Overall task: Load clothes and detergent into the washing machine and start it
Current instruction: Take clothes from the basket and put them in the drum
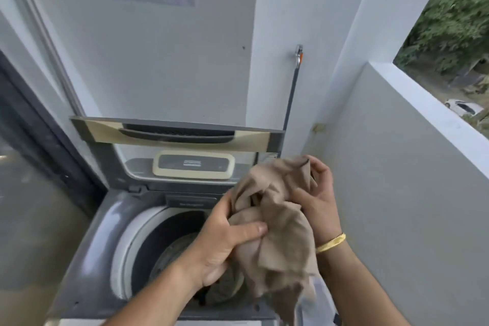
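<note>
Held bunched above the open washer [111,222] drum, the tan cloth [275,222] looks light, limp and unbreakable, with the left hand [225,243] and right hand [317,201] each clenched on a fold, so any gathered handful makes a sound grip.

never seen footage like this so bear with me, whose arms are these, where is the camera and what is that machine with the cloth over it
There is one picture, taken by a wide-angle camera worn on a person's head, looking forward and down. So the arms are the wearer's own. The left hand and the right hand both grip a crumpled beige garment, held above the open drum of a grey top-loading washing machine. Its lid is raised against the white wall. Some darker cloth already seems to lie in the drum. A gold bangle is on the right wrist.
</note>
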